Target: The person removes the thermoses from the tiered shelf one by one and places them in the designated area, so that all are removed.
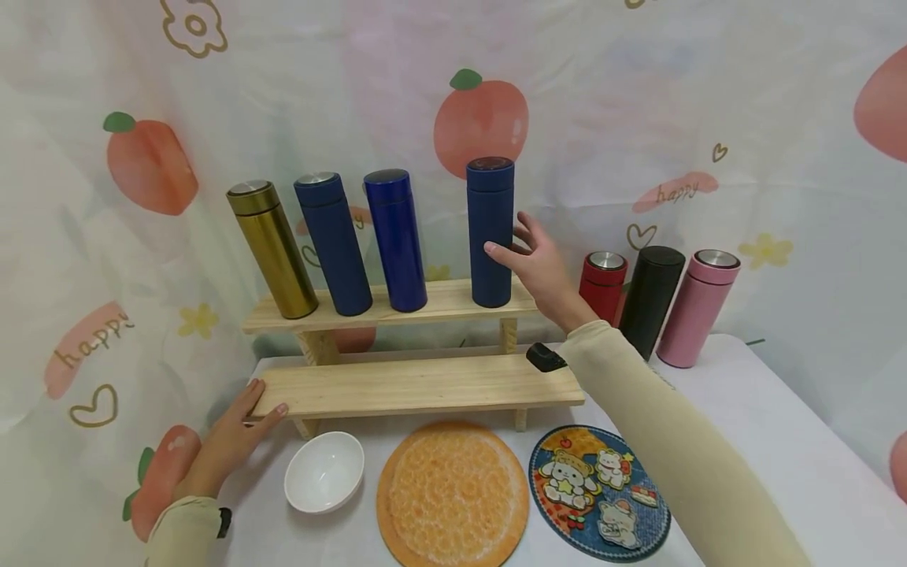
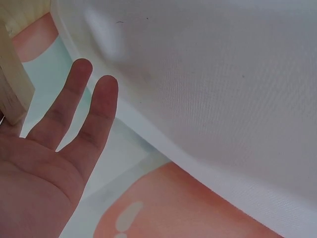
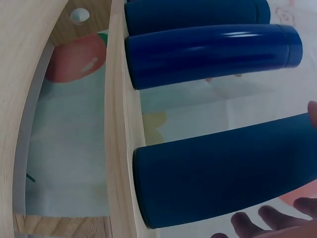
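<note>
A two-tier wooden stand (image 1: 425, 386) carries several tall flasks on its upper shelf. My right hand (image 1: 542, 268) is at the dark blue flask (image 1: 490, 228) at that shelf's right end, thumb across its front and fingers spread along its right side. In the right wrist view the flask (image 3: 223, 173) stands with its base on the shelf, and my fingertips (image 3: 242, 223) show along its side. My left hand (image 1: 230, 437) rests on the left end of the lower shelf. Two of its fingers (image 2: 101, 106) stretch out straight beside the wood in the left wrist view.
Left on the upper shelf stand a gold flask (image 1: 276, 252), another dark blue flask (image 1: 333, 244) and a shiny blue flask (image 1: 397, 240). Red (image 1: 602, 287), black (image 1: 650, 299) and pink (image 1: 697, 311) flasks stand at right. In front lie a white bowl (image 1: 324, 472), an orange round mat (image 1: 453, 496) and a cartoon mat (image 1: 602, 492).
</note>
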### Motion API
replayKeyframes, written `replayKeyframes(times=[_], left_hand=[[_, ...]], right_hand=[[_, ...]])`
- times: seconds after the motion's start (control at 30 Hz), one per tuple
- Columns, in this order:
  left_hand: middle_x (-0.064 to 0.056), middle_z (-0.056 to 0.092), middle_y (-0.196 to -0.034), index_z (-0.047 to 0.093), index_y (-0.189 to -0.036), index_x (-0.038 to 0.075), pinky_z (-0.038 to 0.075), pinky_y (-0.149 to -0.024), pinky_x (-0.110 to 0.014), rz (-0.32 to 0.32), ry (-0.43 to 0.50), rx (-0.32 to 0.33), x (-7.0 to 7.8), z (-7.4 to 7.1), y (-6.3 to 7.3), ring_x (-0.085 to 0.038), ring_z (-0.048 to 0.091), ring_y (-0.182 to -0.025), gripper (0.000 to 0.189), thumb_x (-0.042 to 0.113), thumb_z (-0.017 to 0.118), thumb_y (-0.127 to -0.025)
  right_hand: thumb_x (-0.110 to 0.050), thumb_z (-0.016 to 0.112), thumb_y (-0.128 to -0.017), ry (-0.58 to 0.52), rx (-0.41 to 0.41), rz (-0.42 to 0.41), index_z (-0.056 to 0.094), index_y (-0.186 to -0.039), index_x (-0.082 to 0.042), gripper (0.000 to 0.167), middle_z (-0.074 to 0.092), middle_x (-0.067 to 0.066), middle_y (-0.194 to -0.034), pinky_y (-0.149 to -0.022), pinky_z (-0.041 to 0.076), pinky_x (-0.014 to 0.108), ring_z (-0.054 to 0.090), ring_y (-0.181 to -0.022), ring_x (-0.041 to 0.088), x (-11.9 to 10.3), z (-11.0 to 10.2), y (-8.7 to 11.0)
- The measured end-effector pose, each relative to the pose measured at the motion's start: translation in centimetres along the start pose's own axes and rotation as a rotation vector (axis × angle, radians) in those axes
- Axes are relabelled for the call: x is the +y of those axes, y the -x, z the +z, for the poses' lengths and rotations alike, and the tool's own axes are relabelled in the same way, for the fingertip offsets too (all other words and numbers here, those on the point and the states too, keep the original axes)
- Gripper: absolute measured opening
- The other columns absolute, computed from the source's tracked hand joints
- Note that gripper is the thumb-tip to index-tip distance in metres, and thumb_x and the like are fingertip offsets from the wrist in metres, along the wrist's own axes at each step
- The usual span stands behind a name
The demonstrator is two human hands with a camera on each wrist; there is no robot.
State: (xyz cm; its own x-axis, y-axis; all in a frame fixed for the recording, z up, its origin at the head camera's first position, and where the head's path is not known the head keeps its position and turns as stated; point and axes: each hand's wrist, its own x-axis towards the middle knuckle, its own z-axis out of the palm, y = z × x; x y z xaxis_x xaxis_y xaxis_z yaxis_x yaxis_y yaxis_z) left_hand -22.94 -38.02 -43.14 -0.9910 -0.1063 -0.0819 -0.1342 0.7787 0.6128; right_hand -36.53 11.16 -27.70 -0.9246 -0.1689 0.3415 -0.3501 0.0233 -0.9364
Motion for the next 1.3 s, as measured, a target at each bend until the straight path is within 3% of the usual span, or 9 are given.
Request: replayKeyframes(times=[0.23, 0.57, 0.87, 1.3], left_hand=[[-0.025, 0.001, -0.176, 0.006, -0.17, 0.002, 0.012, -0.123, -0.072, 0.017, 0.009, 0.02, -0.1, 0.1, 0.2, -0.054, 0.004, -0.159, 0.103, 0.06, 0.061, -0.105], [-0.026, 0.0, -0.175, 0.007, -0.17, 0.0, 0.011, -0.124, -0.071, 0.025, 0.008, 0.012, 0.2, 0.3, 0.2, -0.054, 0.003, -0.159, 0.102, 0.058, 0.061, -0.106], [-0.026, 0.0, -0.175, 0.004, -0.17, 0.002, 0.011, -0.123, -0.072, 0.01, 0.0, 0.009, -0.1, 0.3, 0.2, -0.054, 0.003, -0.159, 0.103, 0.06, 0.06, -0.106], [-0.025, -0.003, -0.175, 0.002, -0.17, 0.002, 0.011, -0.123, -0.072, 0.005, -0.002, -0.003, 0.2, 0.2, 0.3, -0.055, 0.002, -0.158, 0.103, 0.061, 0.059, -0.106]], right_hand=[[-0.023, 0.074, -0.102, -0.051, -0.026, 0.039, 0.02, -0.171, -0.01, 0.089, 0.035, 0.017, -0.17, -0.125, 0.032, 0.054, 0.039, -0.152, 0.036, 0.8, 1.0, -1.2], [-0.022, 0.078, -0.1, -0.025, 0.024, 0.048, 0.027, -0.17, -0.011, 0.087, 0.036, 0.014, -0.17, -0.124, 0.034, 0.052, 0.038, -0.153, 0.033, 1.1, 1.0, -1.2], [-0.017, 0.081, -0.098, -0.033, 0.076, -0.066, 0.038, -0.166, -0.014, 0.081, 0.048, 0.01, -0.162, -0.119, 0.041, 0.057, 0.051, -0.144, 0.036, 1.5, 0.9, 1.0], [-0.015, 0.079, -0.099, -0.026, 0.115, -0.105, 0.039, -0.166, -0.013, 0.079, 0.051, 0.011, -0.161, -0.118, 0.041, 0.059, 0.052, -0.144, 0.036, 0.0, -1.4, 4.6]])
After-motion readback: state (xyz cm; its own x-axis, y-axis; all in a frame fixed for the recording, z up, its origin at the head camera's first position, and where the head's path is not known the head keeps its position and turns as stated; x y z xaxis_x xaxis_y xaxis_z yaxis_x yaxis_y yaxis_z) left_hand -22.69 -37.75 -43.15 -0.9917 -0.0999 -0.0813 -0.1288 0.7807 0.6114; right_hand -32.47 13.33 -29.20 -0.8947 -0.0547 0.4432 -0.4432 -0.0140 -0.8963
